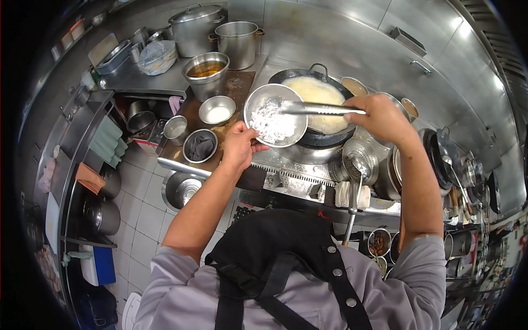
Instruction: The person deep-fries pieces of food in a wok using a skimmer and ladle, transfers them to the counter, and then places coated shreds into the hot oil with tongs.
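A metal bowl (257, 99) holding white, flour-coated pieces (272, 124) is tilted near the wok's left edge. My left hand (238, 147) grips its lower left rim, fingers closed. Metal tongs (324, 108) reach from my right hand (380, 114) into the bowl, their tips among the white pieces. My right fingers are closed round the far end of the tongs, above the wok's right side. Behind them, the black wok (280, 76) contains pale, foamy liquid (316, 88).
Left of the bowl stand a small bowl of white powder (218, 111), a bowl with dark cloth (200, 146) and a pot of amber liquid (207, 68). A perforated strainer (352, 155) and a long ladle (360, 165) lie right of the wok, near my right forearm.
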Demonstrator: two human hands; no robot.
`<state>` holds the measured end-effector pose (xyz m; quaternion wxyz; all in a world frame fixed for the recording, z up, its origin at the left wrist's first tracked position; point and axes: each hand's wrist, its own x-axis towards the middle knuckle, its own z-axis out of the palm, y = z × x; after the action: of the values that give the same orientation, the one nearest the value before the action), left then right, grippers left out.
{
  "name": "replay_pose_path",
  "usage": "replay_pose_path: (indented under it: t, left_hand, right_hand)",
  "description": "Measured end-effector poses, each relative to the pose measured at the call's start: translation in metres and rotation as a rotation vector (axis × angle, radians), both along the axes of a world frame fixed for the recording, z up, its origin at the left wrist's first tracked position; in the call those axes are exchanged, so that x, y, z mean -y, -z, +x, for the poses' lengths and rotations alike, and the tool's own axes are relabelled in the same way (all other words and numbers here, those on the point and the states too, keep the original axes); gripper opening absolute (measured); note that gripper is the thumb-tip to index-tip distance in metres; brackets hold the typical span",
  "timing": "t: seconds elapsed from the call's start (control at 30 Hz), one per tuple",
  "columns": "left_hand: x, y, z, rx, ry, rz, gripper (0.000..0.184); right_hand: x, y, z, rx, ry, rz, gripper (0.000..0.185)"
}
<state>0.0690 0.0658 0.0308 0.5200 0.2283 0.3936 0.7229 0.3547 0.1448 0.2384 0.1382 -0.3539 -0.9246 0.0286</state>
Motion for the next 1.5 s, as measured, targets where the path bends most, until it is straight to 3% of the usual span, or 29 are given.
replay_pose_path:
  t: [0.2,0.33,0.4,0.53,0.63,0.7,0.8,0.93,1.07,1.1,1.2,1.3,1.5]
  left_hand:
    - [-0.001,-0.01,0.005,0.028,0.028,0.009,0.017]
    - [-0.001,-0.009,0.005,0.039,0.001,-0.013,0.012]
    - [-0.003,-0.002,0.001,0.042,-0.015,-0.023,0.011]
    - [-0.007,0.009,-0.003,0.02,-0.097,-0.046,0.009]
    - [-0.008,0.017,-0.01,0.039,-0.113,-0.04,0.012]
    - [-0.008,0.019,-0.011,0.03,-0.114,-0.039,0.015]
    - [-0.009,0.015,-0.012,0.044,-0.122,-0.038,0.016]
    - [-0.006,0.01,-0.009,0.011,-0.101,-0.007,0.008]
    - [-0.009,0.004,-0.002,-0.024,-0.09,0.047,0.008]
    - [-0.009,-0.002,0.001,-0.004,-0.086,0.023,0.02]
    - [-0.007,-0.011,0.007,0.006,-0.05,0.046,0.019]
    - [-0.004,-0.017,0.008,0.018,-0.034,0.044,0.019]
    - [-0.004,-0.004,-0.004,0.049,-0.083,0.018,0.014]
  right_hand:
    - [0.017,0.04,-0.024,0.169,-0.194,0.109,0.025]
    - [-0.002,0.017,-0.004,-0.116,-0.11,0.181,0.022]
    - [-0.006,-0.006,0.008,-0.202,0.034,0.094,0.023]
    - [-0.029,-0.027,0.039,-0.205,0.125,0.175,0.026]
    - [-0.047,-0.005,0.048,-0.013,0.31,0.225,0.027]
    - [-0.084,0.059,0.062,0.13,0.378,0.109,0.029]
    - [-0.098,0.101,0.07,0.14,0.456,0.133,0.031]
    - [-0.062,0.052,0.056,-0.052,0.422,0.171,0.031]
    - [-0.011,0.002,0.027,-0.009,0.096,0.079,0.028]
    - [0.0,0.001,0.018,0.021,0.006,0.031,0.026]
    - [0.014,0.028,-0.005,0.15,-0.146,0.122,0.025]
    - [0.011,0.055,-0.022,0.12,-0.164,0.092,0.022]
    - [-0.007,0.015,0.001,-0.15,-0.054,0.155,0.022]
